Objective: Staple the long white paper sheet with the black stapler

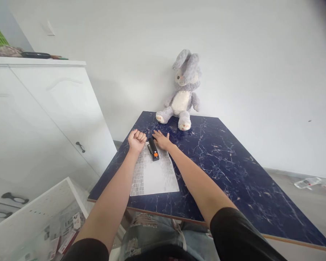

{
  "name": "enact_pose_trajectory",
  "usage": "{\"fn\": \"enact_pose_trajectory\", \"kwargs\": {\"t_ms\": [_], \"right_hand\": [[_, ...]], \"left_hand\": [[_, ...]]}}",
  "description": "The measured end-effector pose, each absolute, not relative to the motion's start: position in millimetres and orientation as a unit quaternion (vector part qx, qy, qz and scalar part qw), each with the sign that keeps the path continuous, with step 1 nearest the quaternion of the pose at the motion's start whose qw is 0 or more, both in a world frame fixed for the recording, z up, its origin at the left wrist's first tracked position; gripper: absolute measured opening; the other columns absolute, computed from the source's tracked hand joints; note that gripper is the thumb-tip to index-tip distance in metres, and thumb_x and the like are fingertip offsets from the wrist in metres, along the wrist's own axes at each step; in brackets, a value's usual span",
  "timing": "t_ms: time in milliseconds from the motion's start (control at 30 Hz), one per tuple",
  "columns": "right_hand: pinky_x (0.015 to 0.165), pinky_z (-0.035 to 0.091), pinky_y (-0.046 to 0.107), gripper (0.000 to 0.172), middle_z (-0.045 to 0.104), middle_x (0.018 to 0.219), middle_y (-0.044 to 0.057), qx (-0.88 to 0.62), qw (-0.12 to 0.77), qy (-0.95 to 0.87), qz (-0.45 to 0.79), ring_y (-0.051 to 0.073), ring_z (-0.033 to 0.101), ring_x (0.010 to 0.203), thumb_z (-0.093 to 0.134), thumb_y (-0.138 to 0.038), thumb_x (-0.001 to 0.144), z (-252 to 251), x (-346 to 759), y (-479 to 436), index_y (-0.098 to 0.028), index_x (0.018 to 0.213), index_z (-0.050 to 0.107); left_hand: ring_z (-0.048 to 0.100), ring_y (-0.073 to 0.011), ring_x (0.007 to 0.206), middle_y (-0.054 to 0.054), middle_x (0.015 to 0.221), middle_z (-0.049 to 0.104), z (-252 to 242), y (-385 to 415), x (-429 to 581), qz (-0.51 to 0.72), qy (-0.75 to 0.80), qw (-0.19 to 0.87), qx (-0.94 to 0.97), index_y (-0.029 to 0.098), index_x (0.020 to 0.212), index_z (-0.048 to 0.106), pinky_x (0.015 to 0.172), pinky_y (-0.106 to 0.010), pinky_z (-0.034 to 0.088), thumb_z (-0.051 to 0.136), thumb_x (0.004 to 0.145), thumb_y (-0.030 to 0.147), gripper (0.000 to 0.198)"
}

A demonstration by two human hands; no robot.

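Observation:
A black stapler with an orange part lies on top of a printed sheet of paper, between my two hands. My left hand is closed in a fist at the paper's upper left corner, just left of the stapler; nothing shows in its fingers. On the other side, my right hand lies flat with its fingers apart, close to the stapler's far end and over the paper's upper right edge. Whether it touches the stapler, I cannot tell.
A grey plush rabbit sits at the far end of the dark blue marbled table, against the wall. White cabinets stand at the left, above an open drawer holding small packages. A clear plastic item lies on the floor at right.

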State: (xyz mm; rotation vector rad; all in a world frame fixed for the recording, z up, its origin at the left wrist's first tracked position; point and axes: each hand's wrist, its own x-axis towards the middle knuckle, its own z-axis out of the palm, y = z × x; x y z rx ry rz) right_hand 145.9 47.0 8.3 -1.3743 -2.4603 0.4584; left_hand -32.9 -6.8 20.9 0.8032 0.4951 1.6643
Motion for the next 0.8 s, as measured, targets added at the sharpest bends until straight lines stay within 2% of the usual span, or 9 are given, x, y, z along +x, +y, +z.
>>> {"fn": "enact_pose_trajectory", "kwargs": {"t_ms": [33,100,167,233,333,433,567,800], "right_hand": [[0.123,0.014,0.061,0.045,0.030,0.167,0.007,-0.482,0.180,-0.840,0.172,0.028,0.020,0.155,0.044,-0.020,0.099,9,148,44,-0.023,0.143,0.054],[0.121,0.025,0.052,0.042,0.046,0.158,0.008,-0.498,0.264,-0.799,0.210,0.026,0.036,0.148,0.039,-0.021,0.099,12,153,35,-0.021,0.135,0.060],[0.112,0.039,0.039,0.042,0.062,0.140,0.008,-0.502,0.317,-0.767,0.244,0.021,0.054,0.131,0.030,-0.028,0.103,12,154,23,-0.021,0.127,0.064],[0.102,0.046,0.031,0.044,0.068,0.127,0.005,-0.474,0.338,-0.763,0.280,0.018,0.061,0.118,0.027,-0.038,0.104,9,148,7,-0.021,0.124,0.063],[0.094,0.049,0.028,0.043,0.069,0.121,0.004,-0.436,0.377,-0.740,0.345,0.018,0.064,0.109,0.044,-0.046,0.098,3,134,-18,-0.021,0.131,0.056],[0.093,0.050,0.032,0.060,0.069,0.120,0.007,-0.476,0.360,-0.725,0.344,0.021,0.065,0.105,0.064,-0.035,0.086,0,124,-36,-0.020,0.141,0.047],[0.091,0.052,0.034,0.065,0.070,0.116,0.010,-0.505,0.330,-0.726,0.329,0.024,0.067,0.100,0.062,-0.021,0.082,4,124,-45,-0.019,0.145,0.044],[0.090,0.053,0.036,0.063,0.071,0.112,0.010,-0.504,0.324,-0.737,0.312,0.025,0.068,0.098,0.059,-0.018,0.083,6,130,-46,-0.019,0.144,0.045]], "left_hand": [[0.021,-0.0095,0.044,0.004,0.051,0.012,21,-7,-32,0.712,0.213,0.576,0.340,0.021,0.059,0.012,0.041,-0.025,0.024,0.048,0.097,0.037,0.055],[0.021,-0.0097,0.044,0.004,0.051,0.012,21,-7,-31,0.717,0.208,0.577,0.333,0.021,0.059,0.012,0.041,-0.025,0.025,0.048,0.097,0.037,0.054],[0.021,-0.0096,0.044,0.005,0.051,0.012,21,-6,-30,0.721,0.192,0.580,0.326,0.021,0.059,0.012,0.041,-0.025,0.025,0.049,0.096,0.036,0.054],[0.021,-0.0095,0.043,0.005,0.051,0.012,21,-6,-29,0.723,0.179,0.585,0.320,0.021,0.059,0.013,0.040,-0.025,0.024,0.050,0.096,0.034,0.054],[0.022,-0.0093,0.043,0.005,0.051,0.013,21,-6,-29,0.724,0.169,0.594,0.308,0.022,0.059,0.013,0.040,-0.025,0.023,0.049,0.096,0.032,0.053],[0.023,-0.0084,0.042,0.006,0.051,0.013,21,-7,-29,0.724,0.166,0.607,0.281,0.021,0.059,0.014,0.041,-0.024,0.023,0.050,0.096,0.031,0.052],[0.025,-0.0084,0.041,0.006,0.051,0.013,22,-8,-29,0.718,0.131,0.634,0.256,0.021,0.060,0.014,0.042,-0.024,0.022,0.053,0.093,0.026,0.051],[0.024,-0.0085,0.041,0.006,0.050,0.013,23,-10,-25,0.708,0.125,0.643,0.265,0.021,0.059,0.014,0.041,-0.024,0.021,0.053,0.091,0.025,0.051]]}}
